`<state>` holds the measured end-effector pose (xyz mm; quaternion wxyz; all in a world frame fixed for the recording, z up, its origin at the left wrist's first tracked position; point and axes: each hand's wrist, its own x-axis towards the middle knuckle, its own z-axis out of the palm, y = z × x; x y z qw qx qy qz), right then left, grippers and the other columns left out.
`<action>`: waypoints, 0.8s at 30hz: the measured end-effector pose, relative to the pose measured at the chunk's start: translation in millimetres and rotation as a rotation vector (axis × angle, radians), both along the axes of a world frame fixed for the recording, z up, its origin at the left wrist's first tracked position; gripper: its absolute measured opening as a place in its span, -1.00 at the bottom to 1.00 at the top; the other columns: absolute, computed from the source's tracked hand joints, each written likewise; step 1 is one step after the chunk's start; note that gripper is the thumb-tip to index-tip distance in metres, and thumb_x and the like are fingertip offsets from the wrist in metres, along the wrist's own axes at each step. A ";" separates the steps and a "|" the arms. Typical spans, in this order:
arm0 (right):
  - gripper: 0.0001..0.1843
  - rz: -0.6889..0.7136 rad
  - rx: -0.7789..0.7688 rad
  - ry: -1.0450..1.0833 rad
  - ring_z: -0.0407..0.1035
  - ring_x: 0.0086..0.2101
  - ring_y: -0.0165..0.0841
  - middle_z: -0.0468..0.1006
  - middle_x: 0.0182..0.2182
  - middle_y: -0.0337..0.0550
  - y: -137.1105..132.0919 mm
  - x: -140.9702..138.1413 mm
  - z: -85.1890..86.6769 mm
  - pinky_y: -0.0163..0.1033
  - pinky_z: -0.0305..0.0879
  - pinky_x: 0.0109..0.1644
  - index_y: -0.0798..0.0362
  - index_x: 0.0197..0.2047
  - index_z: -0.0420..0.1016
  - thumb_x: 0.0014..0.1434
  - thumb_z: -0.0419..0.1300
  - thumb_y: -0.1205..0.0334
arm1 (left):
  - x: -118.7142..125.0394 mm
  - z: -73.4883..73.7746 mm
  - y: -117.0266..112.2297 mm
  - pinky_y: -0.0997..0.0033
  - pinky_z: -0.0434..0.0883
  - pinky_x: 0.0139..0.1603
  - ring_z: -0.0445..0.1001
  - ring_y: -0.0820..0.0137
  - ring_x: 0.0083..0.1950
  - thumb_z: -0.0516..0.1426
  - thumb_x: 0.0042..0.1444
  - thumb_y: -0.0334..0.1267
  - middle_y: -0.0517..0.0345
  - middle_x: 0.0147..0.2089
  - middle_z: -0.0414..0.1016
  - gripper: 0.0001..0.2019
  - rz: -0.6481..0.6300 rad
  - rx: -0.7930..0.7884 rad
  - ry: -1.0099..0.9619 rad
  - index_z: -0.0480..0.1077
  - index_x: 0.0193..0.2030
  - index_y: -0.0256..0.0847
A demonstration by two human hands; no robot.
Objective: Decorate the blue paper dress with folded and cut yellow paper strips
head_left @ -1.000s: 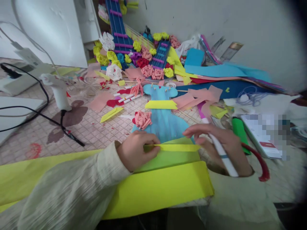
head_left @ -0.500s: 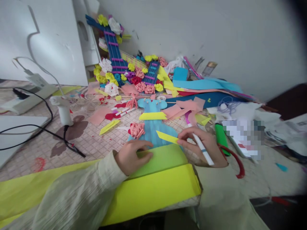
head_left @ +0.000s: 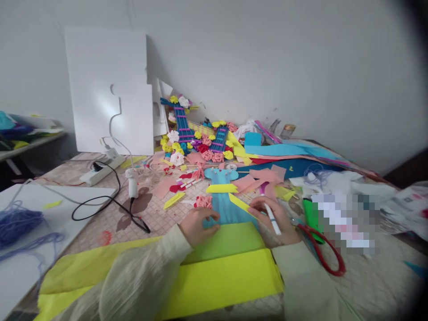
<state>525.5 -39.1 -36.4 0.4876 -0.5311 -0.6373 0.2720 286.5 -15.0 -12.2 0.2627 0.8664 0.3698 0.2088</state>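
Note:
Pinched in my right hand (head_left: 276,218) are the end of a yellow paper strip (head_left: 238,203) and a white marker pen (head_left: 272,218), which lies across the fingers. The strip's cut tip hovers by a second yellow strip (head_left: 220,188) that crosses the neck of a light-blue guitar-shaped cutout (head_left: 230,211). My left hand (head_left: 199,225) rests at the near edge of that cutout, on folded yellow-green paper (head_left: 230,240), fingers curved and apart with nothing between them. A pink paper flower (head_left: 203,202) lies just beyond it, on the cutout's left side.
Red-handled scissors (head_left: 329,256) lie right of my right hand, near a green object (head_left: 312,218). A white glue gun (head_left: 133,183) with a black cable stands at left, by a power strip (head_left: 100,171). Decorated dark-blue paper guitars (head_left: 183,122) lean at the back. Purple yarn (head_left: 18,225) sits far left.
The view has tilted up and widened, showing more wall and the yarn. My right hand has brought the strip's tip closer to the strip on the cutout. My left hand stays by the folded paper.

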 end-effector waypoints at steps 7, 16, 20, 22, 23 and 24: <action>-0.77 -0.290 0.140 0.013 0.36 -0.36 -0.24 0.42 -0.37 -0.07 2.8 13.9 14.1 -0.10 0.34 -0.29 0.06 -0.32 0.29 0.04 0.13 0.08 | -11.7 17.1 -6.3 0.35 0.38 -0.21 0.44 0.38 -0.27 0.06 -0.01 -0.29 0.07 -0.29 0.53 -0.84 -0.030 0.033 0.045 0.41 -0.28 -0.23; -0.83 0.042 0.074 -0.147 0.42 -0.32 -0.24 0.49 -0.34 -0.07 29.9 13.9 47.1 -0.13 0.35 -0.21 0.08 -0.33 0.36 0.00 0.17 0.18 | -33.3 46.4 -57.2 0.27 0.34 -0.09 0.42 0.31 -0.14 0.07 0.00 -0.26 0.10 -0.21 0.51 -0.83 -0.085 -0.013 0.149 0.41 -0.25 -0.17; -0.81 0.173 0.029 -0.198 0.43 -0.28 -0.27 0.51 -0.30 -0.06 43.6 5.9 46.1 -0.18 0.35 -0.21 0.10 -0.32 0.38 0.01 0.16 0.16 | -51.6 48.0 -82.8 0.30 0.35 -0.08 0.42 0.31 -0.13 0.08 -0.01 -0.29 0.12 -0.21 0.50 -0.83 -0.078 -0.002 0.151 0.40 -0.24 -0.15; -0.80 0.212 0.006 -0.243 0.43 -0.29 -0.29 0.51 -0.30 -0.08 48.5 0.6 40.1 -0.22 0.35 -0.22 0.10 -0.32 0.39 -0.01 0.17 0.16 | -61.7 44.9 -93.6 0.31 0.37 -0.09 0.42 0.30 -0.13 0.10 -0.03 -0.29 0.12 -0.21 0.51 -0.82 -0.061 0.027 0.165 0.40 -0.23 -0.14; -0.81 0.220 -0.006 -0.272 0.43 -0.31 -0.30 0.51 -0.33 -0.10 51.0 -2.0 35.7 -0.24 0.34 -0.25 0.10 -0.34 0.40 -0.03 0.18 0.17 | -66.5 42.4 -98.1 0.32 0.37 -0.10 0.43 0.30 -0.15 0.10 -0.04 -0.29 0.13 -0.22 0.51 -0.81 -0.057 0.041 0.175 0.40 -0.24 -0.13; -0.83 0.213 -0.015 -0.305 0.42 -0.35 -0.32 0.51 -0.37 -0.13 53.7 -4.5 30.8 -0.26 0.33 -0.29 0.09 -0.37 0.40 -0.05 0.19 0.19 | -71.0 39.3 -102.0 0.34 0.39 -0.13 0.44 0.30 -0.17 0.11 -0.05 -0.29 0.14 -0.24 0.51 -0.81 -0.058 0.053 0.185 0.41 -0.24 -0.13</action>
